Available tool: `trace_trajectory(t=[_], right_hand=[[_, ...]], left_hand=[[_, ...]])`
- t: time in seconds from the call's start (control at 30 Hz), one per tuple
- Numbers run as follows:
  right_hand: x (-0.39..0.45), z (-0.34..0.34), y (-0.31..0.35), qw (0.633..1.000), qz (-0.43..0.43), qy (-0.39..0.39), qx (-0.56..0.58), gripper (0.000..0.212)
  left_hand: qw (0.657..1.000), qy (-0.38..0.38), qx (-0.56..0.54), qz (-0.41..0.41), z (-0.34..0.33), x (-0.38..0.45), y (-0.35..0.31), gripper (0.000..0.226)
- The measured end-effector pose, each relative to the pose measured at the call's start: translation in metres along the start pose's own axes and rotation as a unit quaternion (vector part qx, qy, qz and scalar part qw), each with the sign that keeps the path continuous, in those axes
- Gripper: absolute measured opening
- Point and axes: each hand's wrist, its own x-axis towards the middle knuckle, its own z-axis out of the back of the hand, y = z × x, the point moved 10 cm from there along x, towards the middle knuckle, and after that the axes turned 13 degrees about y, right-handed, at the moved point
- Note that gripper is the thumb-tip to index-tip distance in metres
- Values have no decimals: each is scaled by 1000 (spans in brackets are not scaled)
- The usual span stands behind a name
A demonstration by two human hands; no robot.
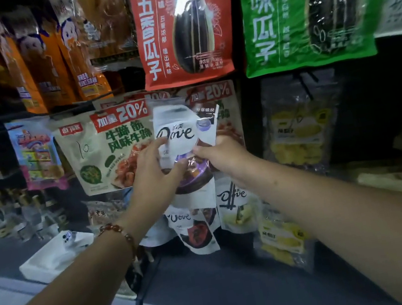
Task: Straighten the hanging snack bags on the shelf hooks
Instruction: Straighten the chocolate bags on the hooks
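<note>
Both my hands on the white Dove bag (178,135), mid-shelf, below the red seed bag (185,24). My left hand (153,170) pinches its left edge; my right hand (222,155) pinches its right edge. More Dove bags (233,205) hang lower.

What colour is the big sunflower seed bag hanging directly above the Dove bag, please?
Red, with white lettering: the sunflower seed bag shows plainly in the head view.

Glossy, crinkled plastic Dove bag (178,135)
</note>
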Motion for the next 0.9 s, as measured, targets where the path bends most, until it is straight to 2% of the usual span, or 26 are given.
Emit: trace_trajectory(t=[0.1,0.2,0.23,0.3,0.4,0.53,0.6,0.77,0.9], right_hand=[[-32,-10,9,998,-8,49,-38,26],[-77,-10,7,996,-12,82,-18,17],[-93,-9,2,996,-15,89,-6,14],[-124,-5,-17,994,-30,103,11,11],[-173,-1,-61,990,-79,113,35,18],[-248,-5,-150,974,-169,116,92,14],[-274,-13,-183,965,-201,116,120,23],[-268,-6,-169,959,-134,68,241,23],[-262,6,-172,966,-146,62,205,27]], left_hand=[[994,-3,-105,15,13,-26,-11,70],[982,-8,-175,69,25,-56,-17,91],[977,-2,-197,81,25,-69,-22,85],[964,32,-249,83,13,-97,-35,57],[951,103,-272,105,-36,-151,-36,26],[910,93,-339,220,-119,-241,4,20],[920,107,-300,229,-145,-260,4,20],[921,102,-304,221,-150,-259,-12,18],[937,98,-275,193,-140,-247,-12,15]])
